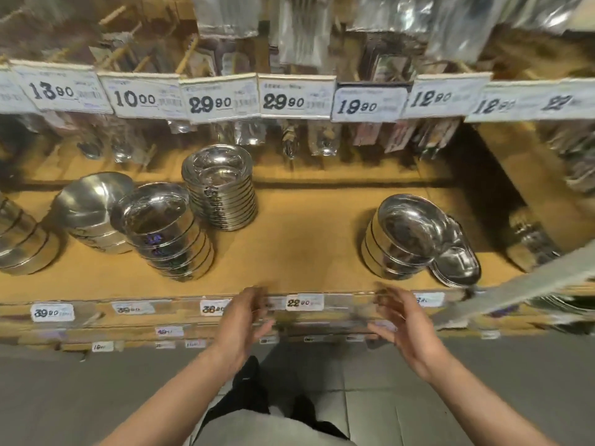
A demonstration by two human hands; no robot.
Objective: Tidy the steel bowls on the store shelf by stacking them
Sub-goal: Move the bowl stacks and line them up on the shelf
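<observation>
The left hand (246, 320) and right hand (404, 320) hover empty before the shelf (299, 252) edge, palms facing, fingers loosely spread. Behind them bowls (161, 230) stand stacked at left, a taller stack (220, 188) further back, another stack (405, 236) at right.

Five stacks of shiny round steel bowls (222, 188) are sitting on the tan wooden shelf (306, 239); seven large white price tags (296, 96) are hanging above; two bare hands (244, 320) are showing.
</observation>
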